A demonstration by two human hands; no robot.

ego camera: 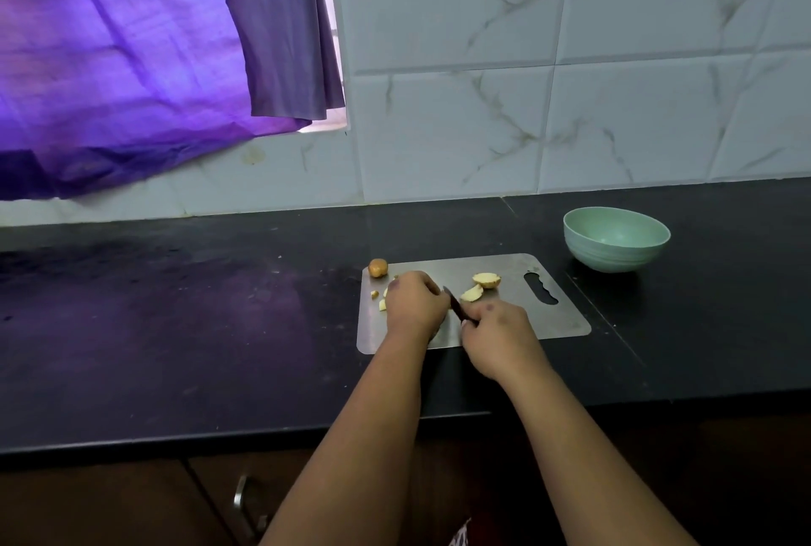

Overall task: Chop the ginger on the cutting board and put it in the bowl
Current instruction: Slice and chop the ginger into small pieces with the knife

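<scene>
A steel cutting board (526, 317) lies on the black counter. Two pale ginger pieces (486, 280) sit near its middle, small cut bits (381, 303) lie at its left side, and a round brown ginger knob (377, 267) rests at its far-left corner. My left hand (414, 304) is curled over something on the board; what lies under it is hidden. My right hand (498, 337) grips a dark-bladed knife (456, 306), its tip pointing up toward my left hand. A pale green bowl (616, 238) stands behind the board on the right, with nothing visible inside it.
The black counter (197, 326) stretches left of the board, against a white tiled wall (570, 106). A purple curtain (131, 63) hangs at the upper left. Below the counter's front edge is a cabinet door with a metal handle (245, 506).
</scene>
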